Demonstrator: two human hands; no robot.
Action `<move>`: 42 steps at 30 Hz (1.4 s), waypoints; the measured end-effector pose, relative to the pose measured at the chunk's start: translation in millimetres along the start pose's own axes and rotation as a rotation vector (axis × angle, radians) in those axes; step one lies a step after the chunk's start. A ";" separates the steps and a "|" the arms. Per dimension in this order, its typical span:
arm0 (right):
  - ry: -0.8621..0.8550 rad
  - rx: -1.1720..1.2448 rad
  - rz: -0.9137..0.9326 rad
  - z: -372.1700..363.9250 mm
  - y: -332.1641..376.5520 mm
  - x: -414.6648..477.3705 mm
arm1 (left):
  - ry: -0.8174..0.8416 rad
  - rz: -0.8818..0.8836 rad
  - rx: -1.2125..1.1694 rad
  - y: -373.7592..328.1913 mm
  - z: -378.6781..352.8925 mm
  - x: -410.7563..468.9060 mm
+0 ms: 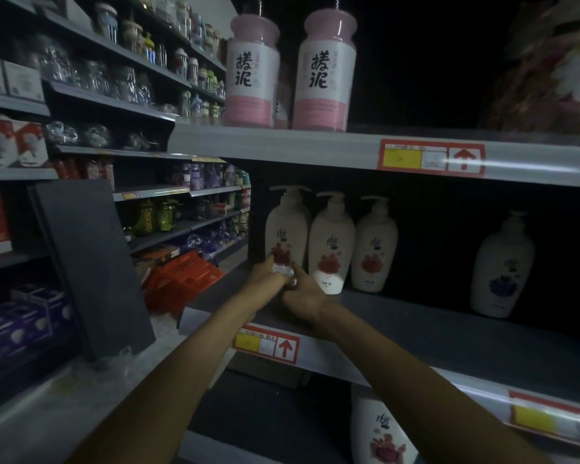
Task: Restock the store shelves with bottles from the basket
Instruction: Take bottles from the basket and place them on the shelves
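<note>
Both hands, left hand [268, 274] and right hand [303, 296], hold their grip clamped on the base of a pump bottle [286, 229] on the middle shelf [416, 316] beside two matching bottles [352, 242]; the red basket [185, 274] sits on the floor behind, contents unseen, so remaining stock is unclear.

— What colours do I have at twelve o'clock?
— Two pink jars [325, 72] with white labels and black characters, on a grey shelf [282, 145].
— And at centre?
— I see cream pump bottles [330, 242] printed with red flowers; at three o'clock, one [503, 266] with blue flowers.
— At nine o'clock?
— A red-orange basket [185, 276]. The price tag [431, 158] is red, yellow, white.
</note>
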State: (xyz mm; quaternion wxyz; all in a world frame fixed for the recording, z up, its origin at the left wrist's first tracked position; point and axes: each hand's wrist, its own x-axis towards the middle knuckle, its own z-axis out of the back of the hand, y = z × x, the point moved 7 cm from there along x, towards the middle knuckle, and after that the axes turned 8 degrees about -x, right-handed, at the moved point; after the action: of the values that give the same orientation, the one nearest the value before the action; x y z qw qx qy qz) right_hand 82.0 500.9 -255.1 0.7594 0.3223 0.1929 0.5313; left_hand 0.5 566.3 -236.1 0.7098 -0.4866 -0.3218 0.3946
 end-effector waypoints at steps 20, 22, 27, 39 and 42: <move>0.083 -0.652 -0.079 43.4 -64.5 -37.7 | 0.353 -0.320 0.703 -0.1 -49.5 -30.0; 0.088 -0.643 -0.075 43.2 -63.0 -37.4 | 0.364 -0.319 0.725 -1.6 -51.3 -31.3; 0.085 -0.628 -0.066 42.9 -62.1 -38.3 | 0.363 -0.300 0.759 -0.1 -52.0 -34.8; -0.060 -0.717 0.023 86.5 -49.6 -85.1 | 0.208 -0.429 0.766 -21.3 -34.9 -74.7; -0.129 -0.751 0.037 108.1 -53.6 -110.2 | 0.167 -0.507 0.859 -34.0 -42.2 -98.2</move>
State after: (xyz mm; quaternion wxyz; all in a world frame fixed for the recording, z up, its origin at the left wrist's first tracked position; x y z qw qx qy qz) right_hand 147.5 355.4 -220.2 0.8255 0.0577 -0.0695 0.5571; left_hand -2.8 454.8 -224.6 0.9428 -0.0872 -0.1809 0.2662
